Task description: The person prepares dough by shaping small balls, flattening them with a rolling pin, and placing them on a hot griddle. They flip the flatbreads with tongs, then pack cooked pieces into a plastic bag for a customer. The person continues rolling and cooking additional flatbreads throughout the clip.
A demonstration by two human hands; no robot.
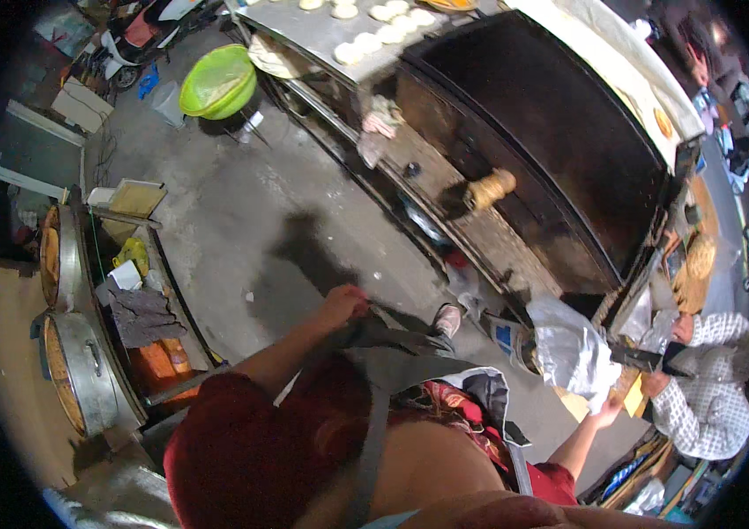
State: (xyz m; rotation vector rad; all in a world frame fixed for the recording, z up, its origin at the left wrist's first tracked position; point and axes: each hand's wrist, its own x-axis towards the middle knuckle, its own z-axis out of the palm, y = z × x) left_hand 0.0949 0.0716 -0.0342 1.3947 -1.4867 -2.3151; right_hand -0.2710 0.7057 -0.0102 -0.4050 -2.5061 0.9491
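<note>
At the lower right, my right hand (606, 414) grips the bottom end of a thin, whitish plastic bag (569, 350). Beside the hand lie yellow sheets (634, 395), which look like paper. In front of my body is my left hand (346, 301), over the concrete floor and apart from the worktop. Its fingers look curled, but whether anything is in them is hidden. A grey apron (394, 370) hangs over my dark red clothing. To the right, a person in a checked top (705, 383) has both hands near a dark flat object (675, 360).
Ahead stands a large dark metal oven or griddle (546, 132), with a straw-coloured bundle (492, 190) on its ledge. Pale dough rounds (367, 43) sit on a metal table (295, 26). A green basin (219, 82) stands beyond. Round metal pans (93, 370) are at left.
</note>
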